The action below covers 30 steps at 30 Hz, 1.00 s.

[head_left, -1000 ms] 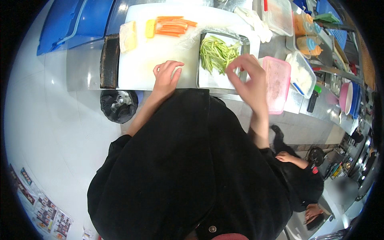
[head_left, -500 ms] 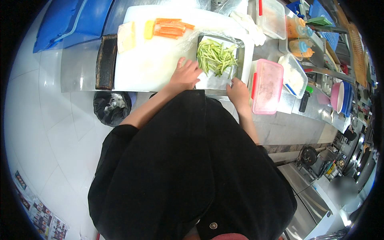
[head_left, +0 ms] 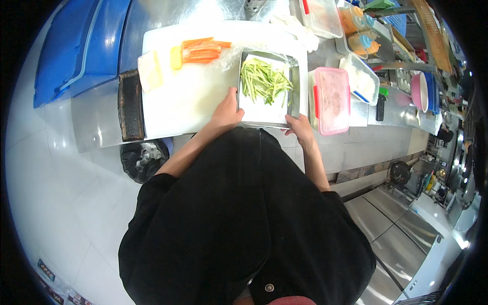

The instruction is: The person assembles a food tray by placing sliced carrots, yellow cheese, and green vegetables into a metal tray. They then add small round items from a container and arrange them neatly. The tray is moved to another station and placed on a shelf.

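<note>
Now both hands on rectangular steel tray (head_left: 293,96) with green vegetable strips (head_left: 264,81), tray resting on white cutting board (head_left: 188,96). Left hand (head_left: 226,112) grips tray's near-left edge, fingers curled; right hand (head_left: 300,127) pinches near-right corner. Tray probably light, stiff, rim slippery; strips loose, so better hold opposite rims, keep level. Orange carrot sticks (head_left: 203,50) far-left of tray; pink-lidded plastic box (head_left: 331,99) just right.

One head-worn fisheye view looks steeply down from above the person's own dark-clad torso, facing the white cutting board (head_left: 193,96) at the far side (edges bend toward the rim), floor at left, counter stretching right.
</note>
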{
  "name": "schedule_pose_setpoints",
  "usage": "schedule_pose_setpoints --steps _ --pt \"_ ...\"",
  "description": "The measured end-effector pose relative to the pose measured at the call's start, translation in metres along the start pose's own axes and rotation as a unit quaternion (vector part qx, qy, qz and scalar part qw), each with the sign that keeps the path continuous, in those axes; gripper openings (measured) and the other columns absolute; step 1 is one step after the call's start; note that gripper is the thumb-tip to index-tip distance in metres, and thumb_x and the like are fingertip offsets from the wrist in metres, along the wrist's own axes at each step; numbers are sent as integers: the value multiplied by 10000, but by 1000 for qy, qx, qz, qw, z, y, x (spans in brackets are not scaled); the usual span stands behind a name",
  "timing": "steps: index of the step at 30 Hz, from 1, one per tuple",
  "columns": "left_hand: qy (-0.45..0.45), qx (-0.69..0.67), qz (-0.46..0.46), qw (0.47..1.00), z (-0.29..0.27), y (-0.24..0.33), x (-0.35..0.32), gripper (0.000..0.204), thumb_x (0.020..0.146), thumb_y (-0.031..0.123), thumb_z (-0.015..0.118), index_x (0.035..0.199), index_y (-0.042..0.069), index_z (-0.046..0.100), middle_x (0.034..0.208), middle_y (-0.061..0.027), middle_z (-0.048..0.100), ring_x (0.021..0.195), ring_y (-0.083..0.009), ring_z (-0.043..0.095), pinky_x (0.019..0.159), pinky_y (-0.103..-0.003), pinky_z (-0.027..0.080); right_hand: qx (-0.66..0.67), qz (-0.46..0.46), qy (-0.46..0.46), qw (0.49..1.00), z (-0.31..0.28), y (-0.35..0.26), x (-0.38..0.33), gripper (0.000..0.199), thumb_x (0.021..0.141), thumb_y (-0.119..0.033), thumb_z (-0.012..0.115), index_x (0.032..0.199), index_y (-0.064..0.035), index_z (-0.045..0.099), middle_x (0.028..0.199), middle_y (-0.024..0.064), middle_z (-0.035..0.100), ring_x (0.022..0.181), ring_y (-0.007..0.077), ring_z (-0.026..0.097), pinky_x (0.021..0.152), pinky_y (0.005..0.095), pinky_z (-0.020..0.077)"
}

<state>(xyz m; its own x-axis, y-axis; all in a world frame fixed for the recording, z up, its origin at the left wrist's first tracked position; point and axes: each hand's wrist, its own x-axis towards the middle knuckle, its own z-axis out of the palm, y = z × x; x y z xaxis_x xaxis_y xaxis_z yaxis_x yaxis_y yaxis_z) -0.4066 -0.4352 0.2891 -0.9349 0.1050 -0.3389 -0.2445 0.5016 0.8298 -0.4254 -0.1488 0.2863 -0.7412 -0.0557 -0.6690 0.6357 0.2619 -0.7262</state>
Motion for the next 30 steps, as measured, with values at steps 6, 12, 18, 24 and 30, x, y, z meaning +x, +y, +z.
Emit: schedule_pose_setpoints --steps 6,12,18,24,30 --pt "137 -213 5 967 -41 10 2 667 898 388 656 1355 27 331 981 -154 637 707 -214 639 683 -342 509 -58 11 67 996 -11 -39 -55 205 906 -115 597 1017 57 612 774 106 662 590 186 645 438 284 492" --pt "123 -210 61 968 -60 29 53 291 958 301 600 1014 16 599 770 -33 602 618 -91 555 579 -253 465 -138 18 10 990 -51 -72 -73 219 893 -111 629 1052 38 611 783 78 638 616 154 607 448 292 474" --pt "322 -258 70 908 -84 47 119 266 968 287 568 950 23 586 730 -58 617 636 -142 598 601 -291 477 -184 -64 -22 981 -122 -91 -77 284 857 -128 694 1080 18 594 862 35 620 756 123 579 557 279 489" --pt "181 33 16 983 -36 39 139 507 962 357 553 1394 112 454 965 -205 675 886 -340 651 791 -437 512 -227 5 -54 972 -185 -113 -64 187 870 -114 684 1015 0 656 809 13 640 678 103 576 580 270 468" --pt "242 -354 -60 901 51 39 -37 792 959 545 480 1485 5 238 1028 -188 644 813 -292 656 772 -394 507 -326 -102 -142 929 -102 -174 5 305 878 -61 643 1165 26 588 928 52 663 809 127 619 651 288 515"
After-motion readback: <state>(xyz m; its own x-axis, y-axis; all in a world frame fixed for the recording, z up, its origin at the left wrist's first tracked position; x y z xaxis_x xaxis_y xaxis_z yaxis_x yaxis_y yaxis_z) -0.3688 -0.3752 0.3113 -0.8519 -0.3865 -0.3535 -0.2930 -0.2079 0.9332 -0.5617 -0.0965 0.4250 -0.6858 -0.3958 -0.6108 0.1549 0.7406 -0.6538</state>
